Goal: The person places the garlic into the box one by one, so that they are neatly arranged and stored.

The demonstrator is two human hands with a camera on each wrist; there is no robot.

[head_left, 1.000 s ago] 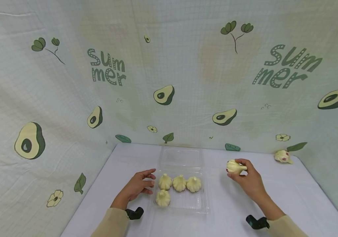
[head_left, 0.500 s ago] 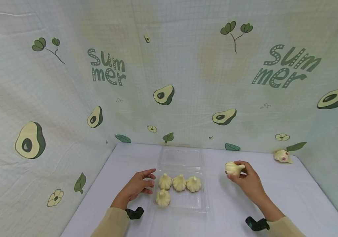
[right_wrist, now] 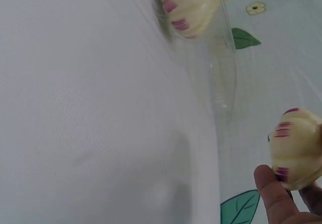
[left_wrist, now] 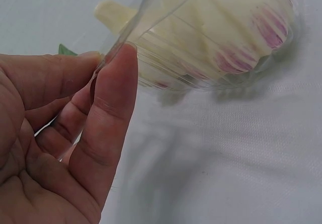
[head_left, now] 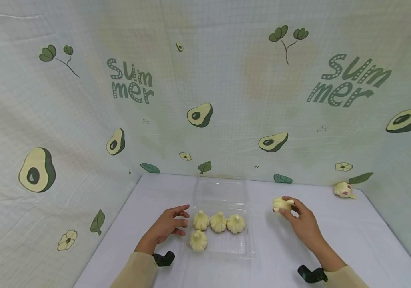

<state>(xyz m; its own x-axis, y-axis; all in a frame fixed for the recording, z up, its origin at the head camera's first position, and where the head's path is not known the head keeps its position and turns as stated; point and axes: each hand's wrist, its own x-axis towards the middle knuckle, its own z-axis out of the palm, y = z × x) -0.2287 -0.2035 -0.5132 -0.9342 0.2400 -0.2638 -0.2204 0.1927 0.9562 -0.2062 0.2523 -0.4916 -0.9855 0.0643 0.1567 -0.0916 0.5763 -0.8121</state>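
Nearest, at the bottom of the head view, are two pale sleeves (head_left: 135,270) and black wrist cameras (head_left: 164,259). Left of centre, the left hand (head_left: 169,224) pinches the rim of the clear box (head_left: 227,244) between thumb and finger, as the left wrist view shows. One bulb (head_left: 198,241) sits in the box's near left; three more bulbs (head_left: 218,222) form a row behind it, stems toward the top of the frame. To the right, the right hand (head_left: 304,222) grasps the garlic (head_left: 278,205) above the table (head_left: 273,256), well apart from the box, which lies to its left. The garlic's long axis runs across the frame, stem rightward, unlike the boxed bulbs. The right hand is the nearer one to it. Beyond, the open lid (head_left: 219,191) lies back; a loose bulb (head_left: 344,190) rests at far right. The backdrop (head_left: 227,72) reads "summer" twice; no brand or label is visible.
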